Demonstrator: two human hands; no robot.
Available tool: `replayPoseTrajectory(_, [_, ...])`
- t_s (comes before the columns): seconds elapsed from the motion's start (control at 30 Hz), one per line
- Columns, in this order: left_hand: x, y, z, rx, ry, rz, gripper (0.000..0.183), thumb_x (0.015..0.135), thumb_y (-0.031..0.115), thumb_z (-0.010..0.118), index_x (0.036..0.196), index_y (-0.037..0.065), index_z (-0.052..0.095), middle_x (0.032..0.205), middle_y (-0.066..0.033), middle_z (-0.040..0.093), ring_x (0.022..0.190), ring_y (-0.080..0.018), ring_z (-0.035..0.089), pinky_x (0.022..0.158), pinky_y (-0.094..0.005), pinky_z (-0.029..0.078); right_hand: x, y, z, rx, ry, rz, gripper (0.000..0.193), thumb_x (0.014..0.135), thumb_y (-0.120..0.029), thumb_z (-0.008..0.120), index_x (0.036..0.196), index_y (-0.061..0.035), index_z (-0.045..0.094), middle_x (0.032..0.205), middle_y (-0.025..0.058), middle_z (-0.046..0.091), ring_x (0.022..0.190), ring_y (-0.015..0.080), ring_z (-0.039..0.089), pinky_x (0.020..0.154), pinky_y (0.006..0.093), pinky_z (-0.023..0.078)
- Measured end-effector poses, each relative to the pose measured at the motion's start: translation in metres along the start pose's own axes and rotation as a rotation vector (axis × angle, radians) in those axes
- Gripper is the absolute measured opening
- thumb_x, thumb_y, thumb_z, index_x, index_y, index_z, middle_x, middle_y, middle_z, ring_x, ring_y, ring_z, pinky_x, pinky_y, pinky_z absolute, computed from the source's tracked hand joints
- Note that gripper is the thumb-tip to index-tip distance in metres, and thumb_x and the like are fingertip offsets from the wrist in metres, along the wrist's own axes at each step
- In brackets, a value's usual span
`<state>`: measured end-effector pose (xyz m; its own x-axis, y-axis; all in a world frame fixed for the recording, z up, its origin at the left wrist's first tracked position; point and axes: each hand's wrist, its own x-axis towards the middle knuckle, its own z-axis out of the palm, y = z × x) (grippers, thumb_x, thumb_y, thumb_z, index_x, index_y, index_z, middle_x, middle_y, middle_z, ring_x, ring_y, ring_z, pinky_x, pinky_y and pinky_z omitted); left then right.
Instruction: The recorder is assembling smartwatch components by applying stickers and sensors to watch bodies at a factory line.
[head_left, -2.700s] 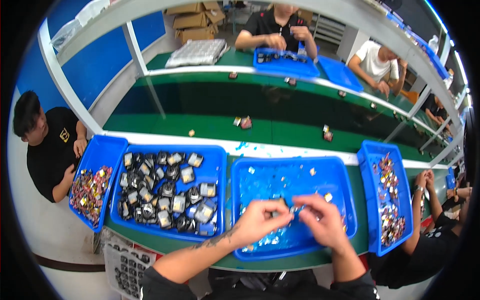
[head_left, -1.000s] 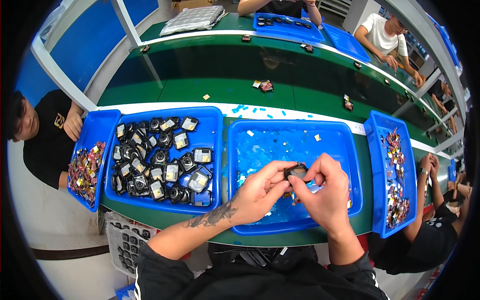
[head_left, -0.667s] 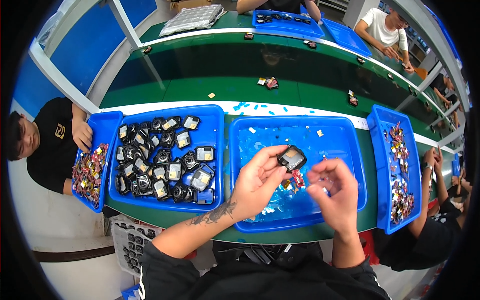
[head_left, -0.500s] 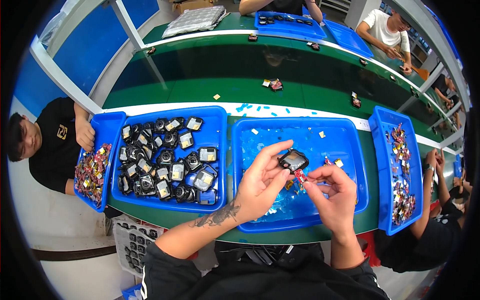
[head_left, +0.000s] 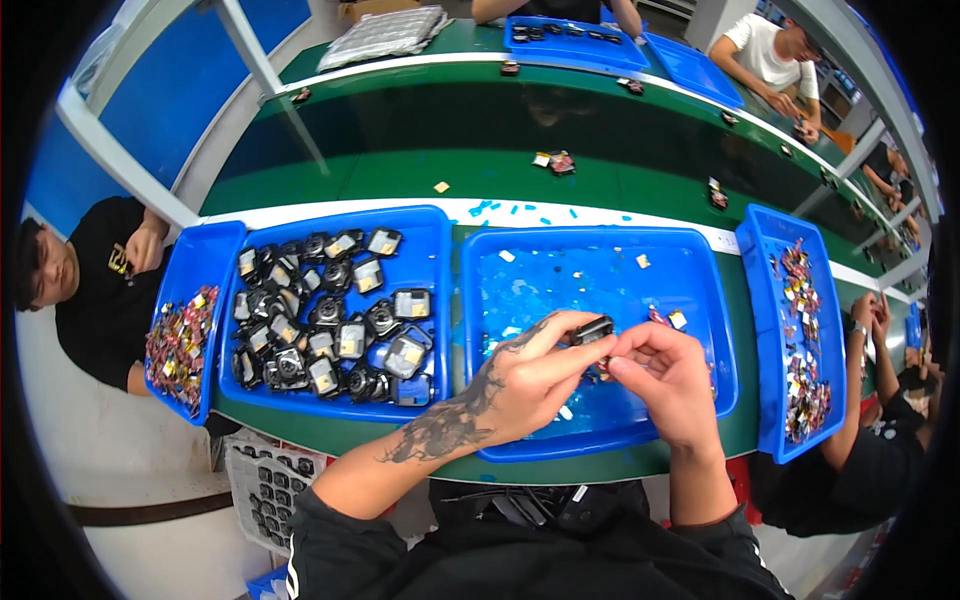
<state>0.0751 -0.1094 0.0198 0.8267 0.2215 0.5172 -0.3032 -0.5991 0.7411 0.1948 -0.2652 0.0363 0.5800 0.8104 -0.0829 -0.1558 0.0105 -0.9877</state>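
Above the middle blue tray (head_left: 600,238), my left hand (head_left: 530,390) is closed on a black watch case (head_left: 592,330), held nearly edge-on at the fingertips. Close against it on the right, my right hand (head_left: 668,385) is pinched. Its fingertips hide whatever lies between them; bits of red and yellow show just below. Scattered over the tray's floor are small pale and blue scraps. A small part with a white square piece (head_left: 678,320) lies beyond my right hand.
To the left stands a blue tray heaped with black watch cases (head_left: 325,315); beside it, a narrower tray holds small red circuit parts (head_left: 185,350). Similar parts (head_left: 805,400) fill the right tray. Beyond runs a green conveyor belt (head_left: 400,150) carrying loose pieces. Co-workers sit around.
The watch case has tipped from face-up to edge-on as my left hand rolled over. The red part at my right fingertips is now mostly hidden. A co-worker at left has lifted a hand off the narrow tray.
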Motion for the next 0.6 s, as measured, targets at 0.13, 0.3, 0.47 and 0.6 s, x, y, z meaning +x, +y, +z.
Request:
replayPoseTrajectory(0.13, [0.0,0.001,-0.002,0.093,0.02,0.018,0.036,0.078,-0.009,0.066,0.111,0.005,0.07,0.112,-0.0156,0.063,0.092,-0.0253,0.068,0.073,-0.0305,0.057,0.003,0.003,-0.004,0.114,-0.032,0.068,0.011,0.087,0.003,0.065,0.098,0.0023,0.063,0.094,0.0052,0.066,0.089,0.01,0.063,0.081,0.0235,0.051])
replayPoseTrajectory(0.3, [-0.002,-0.001,0.004,0.193,0.058,0.092,0.031,0.077,-0.005,0.071,0.106,0.004,0.071,0.112,-0.0159,0.064,0.09,-0.0249,0.069,0.073,-0.0297,0.057,-0.002,-0.001,0.006,-0.103,-0.009,-0.032,0.01,0.087,0.002,0.066,0.096,0.0034,0.063,0.091,0.0044,0.065,0.085,0.0095,0.062,0.079,0.0246,0.052])
replayPoseTrajectory(0.47, [-0.001,-0.003,0.0,-0.149,-0.056,-0.189,0.026,0.082,-0.002,0.07,0.108,0.001,0.07,0.107,-0.015,0.067,0.089,-0.0214,0.069,0.072,-0.0305,0.058,-0.005,-0.006,0.004,-0.072,0.079,-0.116,0.006,0.088,0.003,0.064,0.094,0.0014,0.061,0.092,0.003,0.061,0.085,0.0083,0.059,0.079,0.0237,0.05])
replayPoseTrajectory(0.6, [0.0,0.001,0.004,-0.991,-0.131,-0.843,0.021,0.088,0.001,0.066,0.107,-0.008,0.067,0.104,-0.0159,0.068,0.088,-0.019,0.069,0.074,-0.0316,0.06,-0.013,-0.001,0.004,0.149,0.026,-0.076,0.01,0.088,0.003,0.063,0.097,0.0005,0.059,0.093,0.0026,0.06,0.087,0.0082,0.059,0.079,0.0231,0.049])
